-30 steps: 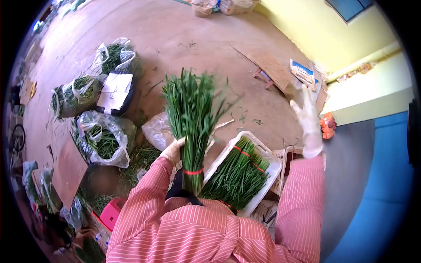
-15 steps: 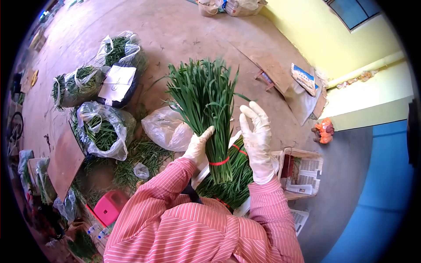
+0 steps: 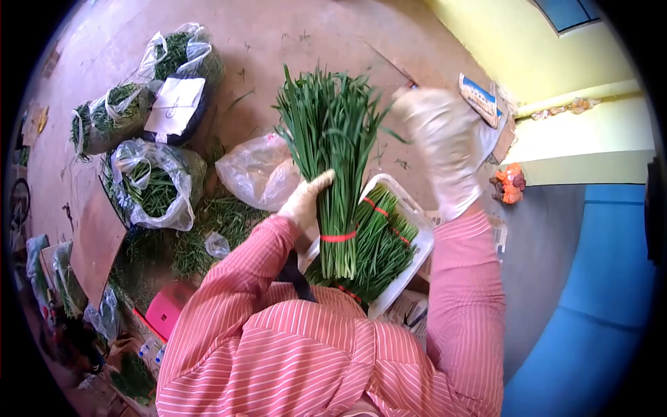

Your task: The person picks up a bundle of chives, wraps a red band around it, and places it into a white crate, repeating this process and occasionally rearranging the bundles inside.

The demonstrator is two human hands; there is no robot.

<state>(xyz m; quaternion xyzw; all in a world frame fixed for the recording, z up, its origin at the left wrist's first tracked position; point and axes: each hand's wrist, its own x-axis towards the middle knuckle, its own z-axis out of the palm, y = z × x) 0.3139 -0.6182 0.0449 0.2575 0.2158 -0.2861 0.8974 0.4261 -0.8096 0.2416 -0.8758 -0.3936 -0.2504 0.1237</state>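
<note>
L hand (image 3: 303, 203), gloved, closed round green bunch (image 3: 335, 146) abv its red band (image 3: 338, 238); R hand (image 3: 441, 142), also gloved, blurred nr leaf tips (image 3: 365, 94), can't tell how open.

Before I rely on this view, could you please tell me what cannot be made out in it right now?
All in the head view:
Left hand: most fingers hidden behind the held bunch.
Right hand: blurred, so its exact finger pose is unclear.
White crate: partly hidden by the held bunch.
White paper: marks too small to read.
Window: cut off by the top edge.
</note>
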